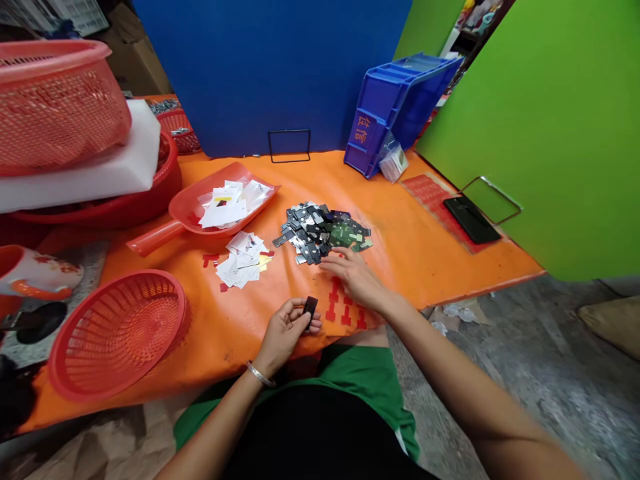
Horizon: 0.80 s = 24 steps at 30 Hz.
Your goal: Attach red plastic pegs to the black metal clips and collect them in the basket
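Our left hand [290, 325] pinches a tag [311, 306], likely light, stiff, best held edgewise; our right hand [356, 277] hangs loose beside the far pile [307, 230].

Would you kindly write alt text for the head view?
The left hand holds a small dark piece over an orange table; the right hand is at a pile of flat pieces. White cards and a red scoop lie left of the pile.
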{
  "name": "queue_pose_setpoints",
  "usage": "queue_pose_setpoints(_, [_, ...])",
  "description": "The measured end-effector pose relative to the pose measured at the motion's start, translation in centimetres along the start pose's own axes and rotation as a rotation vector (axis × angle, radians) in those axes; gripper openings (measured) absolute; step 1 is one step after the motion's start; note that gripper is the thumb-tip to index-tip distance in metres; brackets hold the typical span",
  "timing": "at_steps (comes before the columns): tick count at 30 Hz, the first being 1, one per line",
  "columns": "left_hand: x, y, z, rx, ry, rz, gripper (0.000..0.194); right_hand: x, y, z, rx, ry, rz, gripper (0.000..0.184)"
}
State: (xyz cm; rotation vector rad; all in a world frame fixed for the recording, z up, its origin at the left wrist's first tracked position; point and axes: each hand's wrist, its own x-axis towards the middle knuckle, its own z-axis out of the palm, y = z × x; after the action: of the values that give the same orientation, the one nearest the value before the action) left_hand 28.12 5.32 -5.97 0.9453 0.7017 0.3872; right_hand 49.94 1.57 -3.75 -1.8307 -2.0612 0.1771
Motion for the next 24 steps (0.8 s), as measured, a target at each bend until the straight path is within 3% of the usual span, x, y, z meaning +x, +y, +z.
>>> queue_pose_setpoints(3, [0.0, -0.2, -0.1, -0.009, 0.003, 0.031, 0.040, 1.7, -0.7, -1.1, -0.137, -0.197, -0.129, 0.037])
queue_pose_setpoints(6, [-0.1, -0.3, -0.2, -0.030, 0.001, 0.056, 0.040, 3.1, -1.2, -1.6, -0.287, -0.305, -0.226, 0.022])
queue_pose_setpoints(10, [-0.3, -0.5, -0.4, -0.065, 0.013, 0.077, 0.039, 4.4, -0.9, -2.6, -0.383, -0.377, -0.272, 0.015])
queue_pose_setpoints(13, [-0.5, -0.3, -0.7, -0.159, 0.050, 0.090, 0.038, 4.4, -0.3, -5.8, -0.324, -0.333, -0.186, 0.019])
queue_pose_setpoints(15, [-0.6, -0.1, -0.9, -0.248, 0.084, 0.085, 0.038, 3.9, -0.5, -9.2, -0.224, -0.180, -0.084, 0.018])
queue_pose_setpoints(16, [-0.6, 0.1, -1.0, -0.285, 0.093, 0.079, 0.038, 3.4, -0.8, -11.2, -0.146, -0.044, -0.041, 0.015])
queue_pose_setpoints(20, [-0.5, 0.4, -1.1, -0.326, 0.087, 0.072, 0.040, 1.7, -2.2, -17.0, 0.195, 0.644, 0.212, 0.009])
queue_pose_setpoints(22, [-0.5, 0.4, -1.1, -0.328, 0.090, 0.073, 0.040, 1.0, -2.0, -17.2, 0.365, 0.855, 0.332, 0.011])
queue_pose_setpoints(24, [-0.5, 0.4, -1.0, -0.335, 0.101, 0.074, 0.040, 0.2, -0.9, -15.2, 0.564, 0.839, 0.432, 0.014])
